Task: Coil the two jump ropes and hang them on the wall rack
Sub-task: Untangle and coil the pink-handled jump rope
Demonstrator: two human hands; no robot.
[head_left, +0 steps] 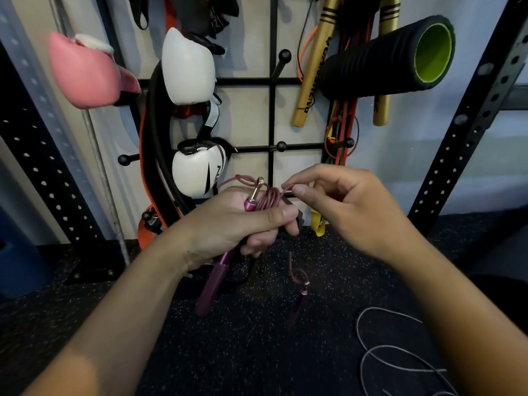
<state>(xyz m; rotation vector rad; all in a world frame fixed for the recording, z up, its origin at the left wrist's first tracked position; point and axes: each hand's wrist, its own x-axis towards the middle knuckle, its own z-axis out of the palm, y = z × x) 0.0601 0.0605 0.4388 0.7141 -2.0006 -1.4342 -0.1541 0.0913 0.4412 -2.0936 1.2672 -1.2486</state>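
The floor (257, 352) is dark speckled rubber. The wall (248, 115) is pale beige. Black perforated steel uprights (468, 121) stand at both sides, in dim light.

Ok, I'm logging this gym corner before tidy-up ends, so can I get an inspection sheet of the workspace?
Surface: dark speckled floor.
Job's things: pink rope coiled round the left hand's fingers, one handle hanging below, the other handle dangling; grey rope loose on the floor; wall rack with free pegs.
Clutter: pink glove, white gloves, foam roller, gold sticks, bands, all on the rack.
Hands: left hand grips the coil; right hand pinches a strand.
Cables: nothing seen.
Surroundings: perforated black uprights either side.
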